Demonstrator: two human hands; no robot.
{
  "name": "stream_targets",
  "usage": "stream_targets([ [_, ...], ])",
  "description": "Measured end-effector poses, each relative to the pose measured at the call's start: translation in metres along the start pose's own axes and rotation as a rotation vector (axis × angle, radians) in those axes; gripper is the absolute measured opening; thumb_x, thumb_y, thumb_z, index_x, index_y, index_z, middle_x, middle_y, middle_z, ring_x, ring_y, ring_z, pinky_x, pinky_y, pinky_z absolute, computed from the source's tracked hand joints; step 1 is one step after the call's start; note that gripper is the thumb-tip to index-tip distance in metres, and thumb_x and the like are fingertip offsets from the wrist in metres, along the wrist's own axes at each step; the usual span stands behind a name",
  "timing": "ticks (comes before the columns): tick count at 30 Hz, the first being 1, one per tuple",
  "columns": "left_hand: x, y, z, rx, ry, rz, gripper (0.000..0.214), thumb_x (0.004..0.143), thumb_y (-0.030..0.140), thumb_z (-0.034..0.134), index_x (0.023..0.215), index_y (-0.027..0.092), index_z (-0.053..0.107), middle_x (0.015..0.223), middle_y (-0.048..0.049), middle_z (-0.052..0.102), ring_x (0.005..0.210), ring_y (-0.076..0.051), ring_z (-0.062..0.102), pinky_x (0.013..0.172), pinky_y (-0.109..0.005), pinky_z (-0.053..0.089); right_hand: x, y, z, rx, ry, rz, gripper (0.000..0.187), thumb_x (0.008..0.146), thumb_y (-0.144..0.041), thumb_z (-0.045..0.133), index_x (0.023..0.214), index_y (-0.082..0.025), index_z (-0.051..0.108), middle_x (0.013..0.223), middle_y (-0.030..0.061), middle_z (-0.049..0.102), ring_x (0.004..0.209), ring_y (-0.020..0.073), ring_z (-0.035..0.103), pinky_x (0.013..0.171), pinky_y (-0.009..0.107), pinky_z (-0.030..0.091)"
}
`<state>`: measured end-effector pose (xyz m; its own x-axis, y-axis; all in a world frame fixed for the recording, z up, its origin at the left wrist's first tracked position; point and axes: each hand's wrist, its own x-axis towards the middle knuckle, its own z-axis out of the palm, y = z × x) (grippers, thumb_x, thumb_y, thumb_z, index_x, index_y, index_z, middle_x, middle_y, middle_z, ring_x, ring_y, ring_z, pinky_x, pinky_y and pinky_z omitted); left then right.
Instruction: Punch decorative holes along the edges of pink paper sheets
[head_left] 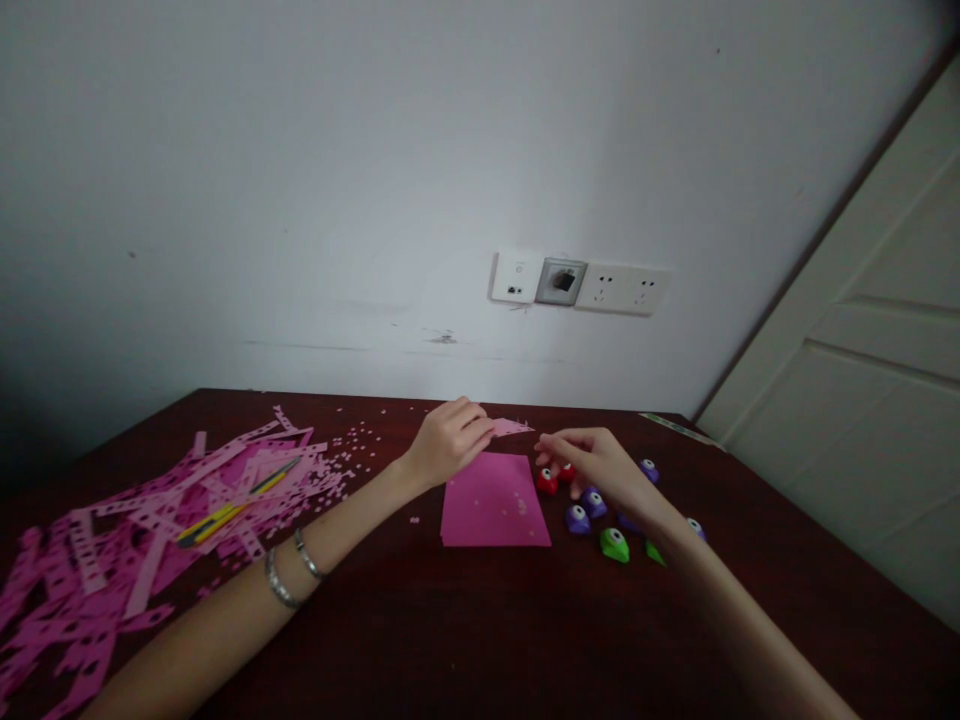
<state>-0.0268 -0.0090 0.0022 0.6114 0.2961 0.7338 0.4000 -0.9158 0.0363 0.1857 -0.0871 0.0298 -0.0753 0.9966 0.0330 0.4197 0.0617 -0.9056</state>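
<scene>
My left hand [452, 440], with two silver bangles on its wrist, is closed with its fingertips at a small light-pink piece of paper [512, 428]. That piece juts out to the right of the fingers, above the far edge of a pink square paper stack [491, 505]. Just right of the piece, my right hand [592, 458] has its thumb and fingers drawn together; whether anything tiny is between them is hidden. Under and around it lie small folded paper shapes with eye stickers: red [547, 482], purple [577, 519] and green [614, 545].
Punched pink paper strips [157, 540] pile up on the left, with a yellow-and-blue pen-like tool [236, 503] on top. Tiny pink bits [349, 455] are scattered beside them. A patterned strip [681, 430] lies at the back right. Wall sockets [621, 288] sit behind the dark table [450, 630].
</scene>
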Motion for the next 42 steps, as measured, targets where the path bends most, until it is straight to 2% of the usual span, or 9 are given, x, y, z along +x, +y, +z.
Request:
stream_targets([
  [4, -0.004, 0.005, -0.004, 0.118, -0.133, 0.078, 0.023, 0.088, 0.018, 0.039, 0.09, 0.02, 0.061, 0.089, -0.0081, 0.062, 0.082, -0.019, 0.049, 0.073, -0.035, 0.037, -0.001, 0.001, 0.006, 0.212, -0.067, 0.114, 0.033, 0.079, -0.043, 0.054, 0.074, -0.012, 0.067, 0.077, 0.0113, 0.069, 0.061, 0.0132, 0.062, 0.033, 0.014, 0.042],
  [8, -0.006, 0.007, -0.004, 0.078, -0.18, 0.088, 0.024, 0.088, 0.017, 0.038, 0.091, 0.021, 0.062, 0.091, -0.0083, 0.062, 0.08, -0.019, 0.048, 0.07, -0.034, 0.036, -0.001, 0.003, 0.009, 0.32, -0.1, 0.113, 0.021, 0.074, -0.033, 0.061, 0.073, -0.013, 0.066, 0.081, 0.0116, 0.069, 0.062, 0.0133, 0.063, 0.034, 0.014, 0.043],
  [14, -0.003, 0.009, 0.001, 0.005, -0.23, 0.135, 0.025, 0.081, 0.022, 0.048, 0.103, 0.015, 0.058, 0.1, -0.0122, 0.057, 0.09, -0.021, 0.048, 0.078, -0.035, 0.038, 0.0, 0.005, 0.005, 0.064, -0.012, -0.025, 0.02, 0.077, -0.031, 0.053, 0.074, -0.013, 0.063, 0.068, 0.0051, 0.065, 0.043, 0.0092, 0.055, 0.034, 0.017, 0.044],
  [16, -0.002, 0.012, 0.005, -0.158, -0.211, 0.049, 0.023, 0.077, 0.021, 0.052, 0.097, 0.013, 0.06, 0.096, -0.0108, 0.058, 0.09, -0.02, 0.05, 0.079, -0.033, 0.04, -0.001, 0.007, 0.005, -0.101, 0.014, -0.099, 0.022, 0.079, -0.031, 0.05, 0.074, -0.014, 0.062, 0.064, 0.0026, 0.063, 0.036, 0.0075, 0.051, 0.031, 0.017, 0.041],
  [18, 0.0, 0.016, 0.011, -0.355, -0.146, -0.162, 0.017, 0.078, 0.021, 0.05, 0.086, 0.013, 0.062, 0.083, -0.007, 0.059, 0.078, -0.016, 0.053, 0.071, -0.028, 0.043, -0.001, 0.008, 0.006, -0.231, 0.027, -0.171, 0.023, 0.08, -0.031, 0.048, 0.076, -0.014, 0.063, 0.064, 0.0018, 0.063, 0.034, 0.0076, 0.05, 0.03, 0.017, 0.038],
  [21, 0.003, 0.023, 0.021, -0.62, -0.094, -0.48, 0.02, 0.08, 0.029, 0.052, 0.078, 0.012, 0.063, 0.07, -0.004, 0.061, 0.062, -0.012, 0.052, 0.06, -0.025, 0.043, -0.003, 0.008, 0.013, -0.333, 0.027, -0.26, 0.024, 0.081, -0.03, 0.047, 0.078, -0.016, 0.066, 0.069, 0.0034, 0.066, 0.042, 0.0105, 0.055, 0.032, 0.018, 0.04],
  [23, 0.003, 0.025, 0.026, -0.758, -0.118, -0.564, 0.021, 0.076, 0.033, 0.058, 0.077, 0.013, 0.064, 0.072, -0.0045, 0.063, 0.064, -0.012, 0.055, 0.061, -0.025, 0.044, -0.004, 0.006, 0.017, -0.363, 0.032, -0.293, 0.023, 0.082, -0.028, 0.048, 0.079, -0.016, 0.067, 0.071, 0.004, 0.066, 0.047, 0.0114, 0.056, 0.035, 0.018, 0.04],
  [31, 0.004, 0.027, 0.025, -0.909, -0.135, -0.569, 0.016, 0.076, 0.028, 0.059, 0.072, 0.013, 0.064, 0.072, -0.0043, 0.065, 0.069, -0.013, 0.058, 0.068, -0.027, 0.046, -0.005, 0.003, 0.021, -0.328, 0.029, -0.297, 0.018, 0.082, -0.026, 0.049, 0.08, -0.017, 0.065, 0.068, 0.0027, 0.064, 0.053, 0.0121, 0.057, 0.041, 0.019, 0.043],
  [42, 0.006, 0.031, 0.019, -0.849, -0.189, -0.494, 0.009, 0.072, 0.021, 0.057, 0.071, 0.014, 0.063, 0.072, -0.002, 0.063, 0.069, -0.012, 0.056, 0.067, -0.025, 0.044, -0.005, 0.008, 0.02, -0.295, -0.025, -0.257, 0.017, 0.081, -0.025, 0.049, 0.079, -0.016, 0.063, 0.067, 0.0032, 0.065, 0.06, 0.0142, 0.061, 0.047, 0.022, 0.049],
])
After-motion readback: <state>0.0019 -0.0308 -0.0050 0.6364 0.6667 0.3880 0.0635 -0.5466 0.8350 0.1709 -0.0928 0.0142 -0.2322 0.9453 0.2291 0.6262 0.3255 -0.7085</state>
